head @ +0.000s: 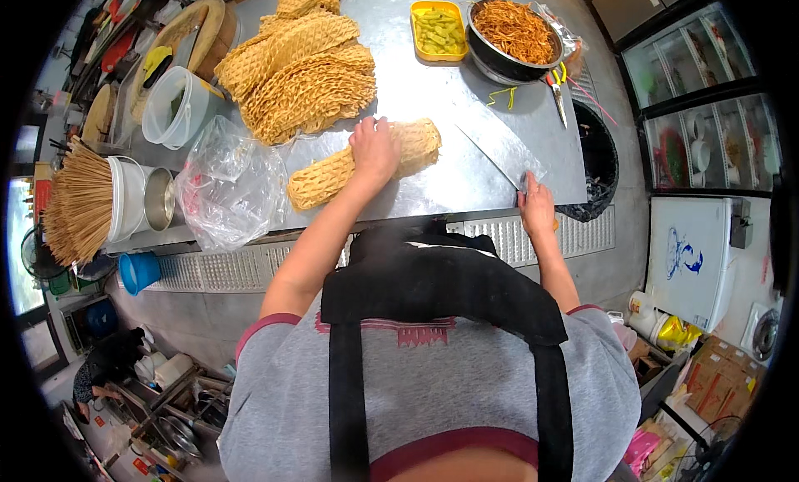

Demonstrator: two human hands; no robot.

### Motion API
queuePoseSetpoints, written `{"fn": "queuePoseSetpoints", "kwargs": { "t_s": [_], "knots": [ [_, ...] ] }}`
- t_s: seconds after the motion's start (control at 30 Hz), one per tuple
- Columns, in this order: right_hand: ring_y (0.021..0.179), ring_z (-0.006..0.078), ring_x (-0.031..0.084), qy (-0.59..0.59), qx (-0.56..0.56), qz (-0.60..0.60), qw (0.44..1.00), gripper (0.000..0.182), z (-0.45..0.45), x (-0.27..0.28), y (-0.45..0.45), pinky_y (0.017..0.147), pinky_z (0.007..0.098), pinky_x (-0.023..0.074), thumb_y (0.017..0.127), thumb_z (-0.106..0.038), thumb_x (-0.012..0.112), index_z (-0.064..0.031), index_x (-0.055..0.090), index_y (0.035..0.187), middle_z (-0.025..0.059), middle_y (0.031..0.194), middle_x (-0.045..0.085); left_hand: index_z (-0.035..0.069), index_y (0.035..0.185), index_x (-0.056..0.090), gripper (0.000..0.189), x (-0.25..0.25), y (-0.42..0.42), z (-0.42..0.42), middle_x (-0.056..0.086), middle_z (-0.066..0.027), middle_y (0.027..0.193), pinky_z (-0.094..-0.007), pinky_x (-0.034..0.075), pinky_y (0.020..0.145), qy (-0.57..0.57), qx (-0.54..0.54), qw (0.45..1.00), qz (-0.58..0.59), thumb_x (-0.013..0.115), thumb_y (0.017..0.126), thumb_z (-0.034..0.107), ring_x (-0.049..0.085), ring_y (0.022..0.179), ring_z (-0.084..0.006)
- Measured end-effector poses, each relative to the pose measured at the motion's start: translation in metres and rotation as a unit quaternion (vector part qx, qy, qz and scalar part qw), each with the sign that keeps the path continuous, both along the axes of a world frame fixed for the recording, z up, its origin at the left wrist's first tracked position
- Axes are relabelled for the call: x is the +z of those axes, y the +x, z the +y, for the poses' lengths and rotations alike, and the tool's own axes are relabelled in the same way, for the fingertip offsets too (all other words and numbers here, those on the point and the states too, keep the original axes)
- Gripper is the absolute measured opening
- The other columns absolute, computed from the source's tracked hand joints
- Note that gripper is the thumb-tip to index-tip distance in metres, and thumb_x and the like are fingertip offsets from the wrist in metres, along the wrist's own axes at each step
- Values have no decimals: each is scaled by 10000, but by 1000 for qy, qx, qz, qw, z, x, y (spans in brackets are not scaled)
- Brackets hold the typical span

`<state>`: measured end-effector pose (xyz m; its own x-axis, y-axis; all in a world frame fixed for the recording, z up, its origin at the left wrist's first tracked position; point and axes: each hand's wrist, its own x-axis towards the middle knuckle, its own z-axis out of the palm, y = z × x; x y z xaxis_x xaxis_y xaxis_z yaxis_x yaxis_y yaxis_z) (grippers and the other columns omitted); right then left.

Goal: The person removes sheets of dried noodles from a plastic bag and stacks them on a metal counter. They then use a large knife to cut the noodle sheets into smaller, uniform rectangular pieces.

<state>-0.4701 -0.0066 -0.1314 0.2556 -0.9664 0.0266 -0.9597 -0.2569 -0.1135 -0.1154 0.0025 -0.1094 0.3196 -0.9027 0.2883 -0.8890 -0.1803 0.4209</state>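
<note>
My left hand (376, 146) lies over a rolled stack of golden lattice-cut sheets (318, 181), probably dried tofu, and holds it on the steel table (431, 198). Its fingers curl across the top of the roll. Further back, a large heap of the same lattice sheets (306, 70) is piled. My right hand (537, 204) is at the table's front right, closed around the handle end of a broad-bladed knife (496, 146). The blade lies almost flat and points away to the left, apart from the roll. Most of the handle is hidden by the hand.
At the back stand a yellow tray of green pieces (439, 34) and a black bowl of orange-brown shreds (513, 35). Scissors (557, 95) lie near the right edge. Leftward are a plastic bag (231, 182), a clear tub (168, 117) and a bucket of bamboo skewers (81, 201).
</note>
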Motion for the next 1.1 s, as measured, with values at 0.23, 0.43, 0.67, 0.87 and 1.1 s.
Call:
{"fn": "queuePoseSetpoints", "kwargs": {
  "t_s": [0.23, 0.43, 0.67, 0.87, 1.1],
  "knots": [
    [810, 380, 589, -24, 21, -189, 981, 295, 25, 29, 28, 729, 448, 480, 834, -110, 577, 13, 569, 1101, 220, 869, 598, 69, 1018, 646, 266, 27, -1, -12, 607, -163, 981, -467, 420, 863, 151, -143, 978, 9, 610, 792, 203, 548, 985, -335],
    [786, 447, 578, 117, 7, -254, 960, 156, 42, 62, 78, 692, 497, 457, 855, -106, 524, 34, 585, 885, 272, 807, 592, 26, 1022, 639, 274, -2, -2, -19, 612, -187, 928, -429, 461, 813, 30, -117, 974, 194, 614, 810, 198, 574, 916, -360],
    [778, 441, 576, 110, 31, -232, 966, 145, 54, 57, 90, 688, 499, 451, 848, -106, 541, 37, 566, 857, 260, 799, 592, 19, 1018, 642, 266, -2, -17, -15, 600, -211, 949, -416, 461, 822, 36, -59, 989, 130, 631, 813, 188, 575, 912, -363],
    [773, 446, 569, 127, 26, -230, 965, 145, 58, 60, 95, 690, 505, 445, 847, -105, 541, 38, 565, 855, 262, 798, 590, 39, 1036, 644, 294, 0, -26, -16, 597, -197, 961, -438, 420, 853, 54, -53, 993, 87, 634, 814, 232, 562, 967, -311],
    [768, 434, 589, 139, -10, -256, 957, 173, 61, 66, 99, 676, 479, 461, 817, -102, 577, 26, 592, 934, 254, 809, 609, 117, 1044, 662, 268, 4, 13, -4, 608, -134, 1056, -448, 313, 951, 27, -37, 997, 70, 558, 858, 279, 525, 1051, -261]
  ]
}}
